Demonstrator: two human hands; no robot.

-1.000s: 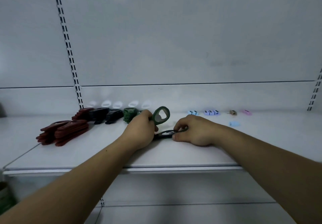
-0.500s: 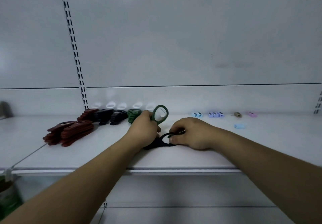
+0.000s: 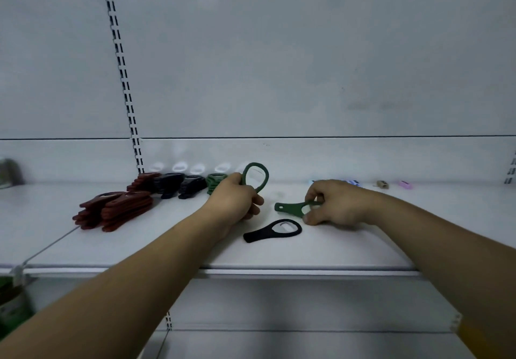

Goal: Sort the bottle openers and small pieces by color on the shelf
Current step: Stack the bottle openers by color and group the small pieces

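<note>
now both hands are over the white shelf (image 3: 363, 249). the left hand (image 3: 234, 201) grips a green bottle opener (image 3: 256, 176) by its handle, fingers (image 3: 255, 201) curled round it, so the loop end stands up above the knuckles, off the shelf. the right hand (image 3: 339, 205) pinches a second green opener (image 3: 290, 208) at its loop end between thumb and forefinger. its handle points left toward the left hand; whether it rests on the shelf or hangs just above it, i cannot tell. a black opener (image 3: 272, 230) lies flat on the shelf, in front of and between the 2 hands, touched by neither, loop end to the right. to the left, 2 piles of red openers (image 3: 114, 210) lie nearer the front. behind them a row runs along the back wall: 1 red pile (image 3: 142, 181), 2 black piles (image 3: 178, 185), then a green pile (image 3: 214, 183) just beside the left hand. at the back on the right lie small pieces: a pale blue-violet one (image 3: 354, 182) partly hidden behind the right hand, a tan one (image 3: 382, 184) and a pink one (image 3: 405, 184), well apart from the openers.
</note>
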